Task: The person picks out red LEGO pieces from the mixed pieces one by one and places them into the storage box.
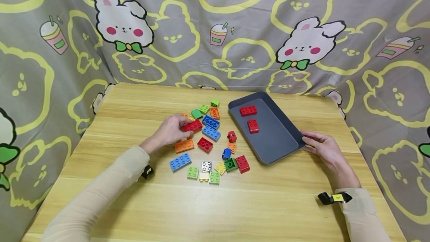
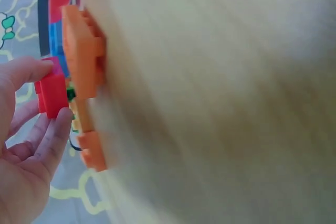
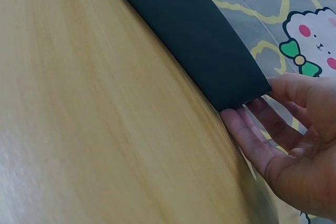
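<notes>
A red building brick (image 1: pixel 193 126) is pinched between the thumb and fingers of my left hand (image 1: pixel 168 130), over the left side of the brick pile. In the left wrist view that red brick (image 2: pixel 53 97) is held up beside an orange brick (image 2: pixel 81 51). My right hand (image 1: pixel 323 150) grips the near right corner of a dark grey tray (image 1: pixel 275 143). In the right wrist view the thumb is at the tray's rim and the fingers are against its wall (image 3: pixel 199 40). Two red bricks, one longer (image 1: pixel 248 110) and one shorter (image 1: pixel 253 126), lie in the tray.
Loose bricks lie left of the tray: blue (image 1: pixel 180 162), orange (image 1: pixel 184 145), green (image 1: pixel 231 164), yellow (image 1: pixel 220 167), white (image 1: pixel 206 166) and red ones (image 1: pixel 205 144), (image 1: pixel 242 164). A red piece with an eye (image 1: pixel 231 136) lies among them. A patterned curtain (image 1: pixel 188 29) surrounds the wooden table (image 1: pixel 161 208).
</notes>
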### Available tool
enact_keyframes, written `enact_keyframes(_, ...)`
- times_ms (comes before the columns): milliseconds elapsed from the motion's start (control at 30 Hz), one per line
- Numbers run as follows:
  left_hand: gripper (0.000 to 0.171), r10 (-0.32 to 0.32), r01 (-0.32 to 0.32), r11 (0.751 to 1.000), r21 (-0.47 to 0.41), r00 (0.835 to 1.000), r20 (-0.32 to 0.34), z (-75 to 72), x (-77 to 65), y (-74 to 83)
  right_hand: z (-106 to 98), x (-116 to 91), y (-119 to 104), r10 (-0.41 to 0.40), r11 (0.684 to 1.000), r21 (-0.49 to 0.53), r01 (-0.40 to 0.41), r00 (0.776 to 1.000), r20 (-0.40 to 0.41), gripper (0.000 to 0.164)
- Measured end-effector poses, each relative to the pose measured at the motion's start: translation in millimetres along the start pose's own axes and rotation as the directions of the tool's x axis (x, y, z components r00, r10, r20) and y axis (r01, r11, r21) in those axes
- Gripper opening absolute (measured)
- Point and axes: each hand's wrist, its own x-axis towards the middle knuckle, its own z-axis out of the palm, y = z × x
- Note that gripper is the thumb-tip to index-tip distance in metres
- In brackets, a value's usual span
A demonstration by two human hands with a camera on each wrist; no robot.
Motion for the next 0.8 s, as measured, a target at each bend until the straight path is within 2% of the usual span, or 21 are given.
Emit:
enact_keyframes(400, 0.042, 0.049, -0.051, 0.998, -0.031, 0.998, -0.041, -12.1, 8.7, 24.3, -2.3, 1.7, 3.1, 0.004, 1.0, 0.025, -0.004, 1.0, 0.01, 0.03)
enact_keyframes(567, 0.04, 0.108, -0.113, 0.992, -0.053, 0.99, -0.092, -16.1, 18.5, 40.4, -1.9, 1.6, 2.3, 0.006, 1.0, 0.013, -0.007, 1.0, 0.009, 0.03)
enact_keyframes(700, 0.04, 0.147, -0.155, 0.984, -0.088, 0.985, -0.093, -15.7, 28.3, 56.1, -1.7, 1.0, 1.1, 0.004, 1.0, 0.03, -0.004, 1.0, 0.016, 0.03)
enact_keyframes(800, 0.041, 0.197, -0.205, 0.976, -0.075, 0.976, -0.095, -12.2, 36.1, 67.3, -2.5, 0.9, 1.4, 0.001, 0.999, 0.041, -0.002, 1.0, 0.02, 0.031)
